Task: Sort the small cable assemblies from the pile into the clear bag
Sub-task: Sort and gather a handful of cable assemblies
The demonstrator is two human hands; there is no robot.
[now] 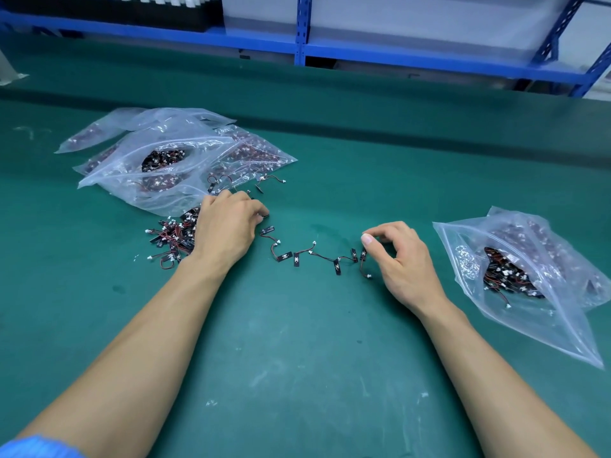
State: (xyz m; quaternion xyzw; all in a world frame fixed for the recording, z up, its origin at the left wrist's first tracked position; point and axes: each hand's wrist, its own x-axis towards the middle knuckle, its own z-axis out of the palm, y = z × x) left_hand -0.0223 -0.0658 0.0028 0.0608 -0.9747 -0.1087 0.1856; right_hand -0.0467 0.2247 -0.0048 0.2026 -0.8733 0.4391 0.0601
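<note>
The crosswise row of cable assemblies (285, 257) is being bracketed by left hand (226, 226) and right hand (401, 259), the latter nearer the clear bag (542, 328). Neither grip can be told.

I'm seeing the cable assembly pile (173, 238) lying left, a loose row (314, 256) trailing toward the part-filled clear bag (515, 276) at right.

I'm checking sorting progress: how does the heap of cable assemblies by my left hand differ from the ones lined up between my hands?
The heap is tangled and large, beside the left hand; the row is few pieces, spread singly toward the right hand. Both: black tabs, red-black wires, white connectors.
</note>
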